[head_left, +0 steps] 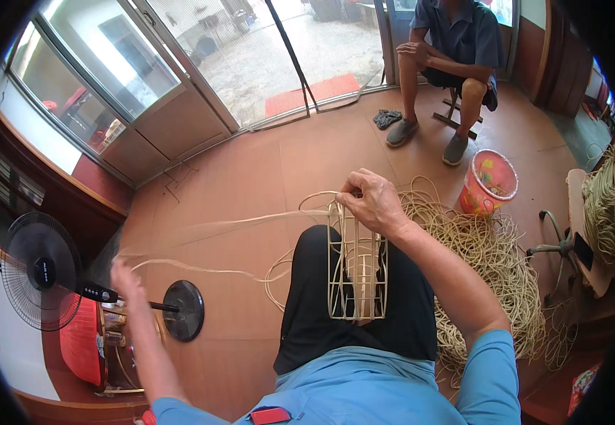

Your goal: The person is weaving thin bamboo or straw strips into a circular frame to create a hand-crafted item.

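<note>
A narrow, pale rectangular frame (331,287) with crossbars, like a basket skeleton, rests on my lap between my thighs. At its far end my right hand (375,204) is closed in a pinch on the rim, where a loop of pale cord (251,218) meets the frame. The cord stretches from there to the left, and a second length curves back toward my left knee. Out at the left, my left hand (129,282) is blurred by motion, its fingers closed at the cord's far bend. Its exact grip is smeared.
A big heap of loose cord (492,276) lies at my right, beside a red-pink bucket (489,183). A black fan (42,273) on a round base (183,310) stands left. Ahead, a seated person (456,42) has folded arms. A wheeled chair (570,241) is far right.
</note>
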A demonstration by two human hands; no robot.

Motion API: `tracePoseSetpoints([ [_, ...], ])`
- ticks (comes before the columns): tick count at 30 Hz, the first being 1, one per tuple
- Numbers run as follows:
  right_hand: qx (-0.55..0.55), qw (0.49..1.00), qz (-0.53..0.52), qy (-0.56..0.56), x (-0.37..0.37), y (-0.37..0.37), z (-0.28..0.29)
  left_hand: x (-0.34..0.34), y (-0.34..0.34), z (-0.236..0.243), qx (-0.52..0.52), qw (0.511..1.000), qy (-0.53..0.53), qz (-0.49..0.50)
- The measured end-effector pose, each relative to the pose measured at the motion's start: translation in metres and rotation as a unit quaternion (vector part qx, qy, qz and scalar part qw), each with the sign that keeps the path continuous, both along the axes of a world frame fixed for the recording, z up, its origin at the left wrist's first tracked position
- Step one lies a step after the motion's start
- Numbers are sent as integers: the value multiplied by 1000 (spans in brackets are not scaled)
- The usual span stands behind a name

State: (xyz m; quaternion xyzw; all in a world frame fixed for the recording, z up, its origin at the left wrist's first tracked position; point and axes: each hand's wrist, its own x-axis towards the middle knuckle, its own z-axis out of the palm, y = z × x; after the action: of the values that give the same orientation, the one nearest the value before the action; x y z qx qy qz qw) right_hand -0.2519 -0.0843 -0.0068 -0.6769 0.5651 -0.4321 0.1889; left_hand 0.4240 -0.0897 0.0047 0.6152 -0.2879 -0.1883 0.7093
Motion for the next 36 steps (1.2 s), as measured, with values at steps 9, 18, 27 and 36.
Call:
tracePoseSetpoints([
  [9,6,1000,11,-10,-6,-2,-9,115,39,-112,240,807,-537,-59],
  [18,19,999,-29,31,-1,-8,-5,-411,59,-35,143,801,-81,-576],
  [27,115,992,-43,-2,-7,-6,10,-304,58,-93,161,867,-335,-332],
  [36,105,993,5,-43,-8,-7,-1,-234,75,-86,293,735,-518,-325],
])
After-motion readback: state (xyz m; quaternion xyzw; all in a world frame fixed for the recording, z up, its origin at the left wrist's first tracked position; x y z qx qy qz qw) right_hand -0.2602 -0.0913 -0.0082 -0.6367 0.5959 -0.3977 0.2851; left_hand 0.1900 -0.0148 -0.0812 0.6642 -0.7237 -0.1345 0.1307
